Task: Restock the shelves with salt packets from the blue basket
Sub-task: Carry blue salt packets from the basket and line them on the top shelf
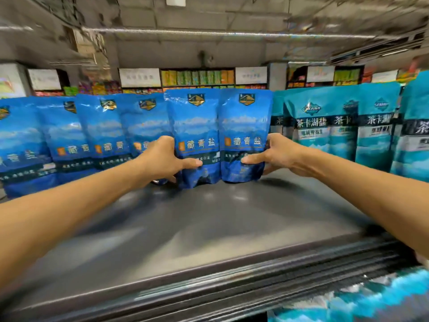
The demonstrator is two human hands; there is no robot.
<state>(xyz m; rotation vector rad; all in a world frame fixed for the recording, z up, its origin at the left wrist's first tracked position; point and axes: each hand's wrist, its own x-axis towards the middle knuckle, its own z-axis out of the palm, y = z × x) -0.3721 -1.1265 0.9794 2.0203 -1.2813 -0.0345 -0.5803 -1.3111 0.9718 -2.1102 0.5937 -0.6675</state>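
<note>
Glossy deep-blue plastic salt pouches (196,138) stand upright, side by side, at the far edge of a smooth dark-grey metal shelf (209,228). At nine o'clock of this pair, the left hand (160,159) grips the left pouch, thumb pressed flat on its crinkled front, fingers curled behind. At three o'clock, the right hand (278,154) grips the right blue pouch (245,135) likewise. Matching blue packets (69,135) overlap in a row leftward; teal, shiny salt bags (336,124) stand to the right. Ribbed shelf rails (232,289) run at six o'clock.
</note>
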